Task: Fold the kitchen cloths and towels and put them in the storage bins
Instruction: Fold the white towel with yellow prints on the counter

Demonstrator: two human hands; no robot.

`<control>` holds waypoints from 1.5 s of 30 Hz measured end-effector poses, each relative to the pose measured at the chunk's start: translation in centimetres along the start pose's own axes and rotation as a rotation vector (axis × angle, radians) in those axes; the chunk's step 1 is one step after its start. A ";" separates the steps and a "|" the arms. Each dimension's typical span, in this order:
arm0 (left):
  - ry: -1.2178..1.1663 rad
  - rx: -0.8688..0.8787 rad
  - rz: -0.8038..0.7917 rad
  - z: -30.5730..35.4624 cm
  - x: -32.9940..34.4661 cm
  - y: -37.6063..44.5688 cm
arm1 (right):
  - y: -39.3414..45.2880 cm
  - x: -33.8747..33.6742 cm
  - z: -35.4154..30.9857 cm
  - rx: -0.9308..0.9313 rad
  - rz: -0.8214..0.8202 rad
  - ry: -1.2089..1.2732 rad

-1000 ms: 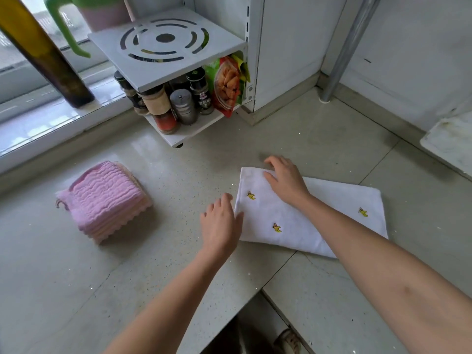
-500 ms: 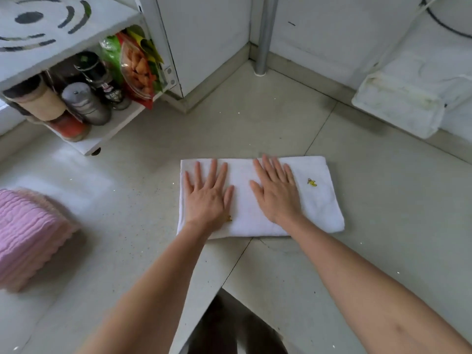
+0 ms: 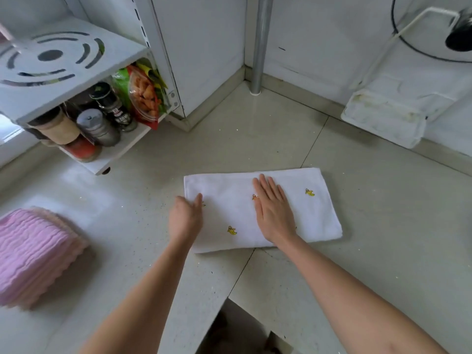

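Since the earlier frame, our left hand [image 3: 185,217] is pinching the white towel [image 3: 263,210] at its left edge (right hand [image 3: 274,213] pressing flat); next, folding rightward.

Soft daylight enters from the left; the countertop [image 3: 143,215] shows pale glare, shadows are weak, edges bend and blur slightly.

My counter [image 3: 255,139] is pale speckled stone with dark seams, and it meets white walls [image 3: 204,47] at a back corner. A metal pole [image 3: 259,44] stands in that corner. By the counter's left edge sits a white rack [image 3: 63,62] with a slotted top, with spice jars [image 3: 99,123] and a snack bag [image 3: 144,95] on its lower shelf. At the right edge a stained white tray [image 3: 383,118] leans on the wall. Daylight glares on the counter's left side.
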State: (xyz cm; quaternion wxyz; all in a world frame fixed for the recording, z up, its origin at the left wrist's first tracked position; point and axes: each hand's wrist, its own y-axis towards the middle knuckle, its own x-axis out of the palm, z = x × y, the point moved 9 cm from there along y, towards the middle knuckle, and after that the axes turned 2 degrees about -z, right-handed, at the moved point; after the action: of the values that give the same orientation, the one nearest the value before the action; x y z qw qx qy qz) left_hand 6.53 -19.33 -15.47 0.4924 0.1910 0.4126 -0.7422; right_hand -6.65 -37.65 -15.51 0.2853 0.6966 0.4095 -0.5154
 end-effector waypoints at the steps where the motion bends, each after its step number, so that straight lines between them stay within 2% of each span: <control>1: -0.010 0.001 -0.026 -0.1 0.1 0.3 | 0.1 0.0 0.1 0.002 -0.002 0.020; 7: -0.241 0.123 -0.055 -0.1 -1.6 -0.8 | 0.1 0.4 -0.4 0.053 0.012 -0.096; 11: -0.302 0.149 -0.047 0.8 -3.0 -1.9 | 0.0 0.7 -1.3 0.061 -0.077 -0.127; 13: -0.373 0.123 -0.061 1.6 -3.3 -2.7 | 0.0 0.3 -0.8 0.015 -0.154 -0.061; 15: -0.438 0.091 -0.074 2.8 -3.4 -3.3 | 0.2 -0.5 -0.4 0.034 -0.316 0.256; 16: -0.474 0.103 -0.091 4.0 -3.2 -3.7 | 0.3 -1.6 0.3 0.104 -0.322 0.484; 20: -0.547 0.266 -0.305 11.7 0.5 -7.5 | -1.3 -7.3 6.6 0.549 -0.031 1.257; 21: -0.524 0.293 -0.364 13.3 2.1 -8.4 | -1.9 -7.9 7.8 0.618 -0.017 1.397; 23: -0.413 0.348 -0.430 15.5 5.9 -9.9 | -2.8 -8.9 9.7 0.687 -0.047 1.525; 27: -0.152 0.438 -0.466 17.9 12.0 -12.2 | -3.7 -9.5 12.4 0.736 -0.137 1.455; 35: 0.080 0.465 -0.406 18.2 16.9 -13.0 | -1.5 -8.7 14.4 0.645 -0.222 1.073; 40: 0.072 0.429 -0.593 17.3 17.7 -12.3 | 0.8 -8.4 14.7 0.572 -0.172 0.628; 41: 0.054 0.440 -0.531 17.4 16.5 -11.4 | 1.0 -8.4 14.8 0.570 -0.140 0.579; 44: 0.055 0.459 -0.034 16.5 10.3 -8.4 | 0.8 -8.4 15.5 0.609 0.003 0.557; 45: 0.062 0.413 0.032 15.7 9.2 -7.7 | 0.7 -8.2 15.7 0.612 0.035 0.518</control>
State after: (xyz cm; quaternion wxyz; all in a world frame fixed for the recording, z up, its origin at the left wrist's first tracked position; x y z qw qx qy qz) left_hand -2.44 -35.84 -9.28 0.4417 0.3169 0.2635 -0.7969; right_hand -14.69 -53.14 -12.50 -0.0394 0.8632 0.2837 -0.4158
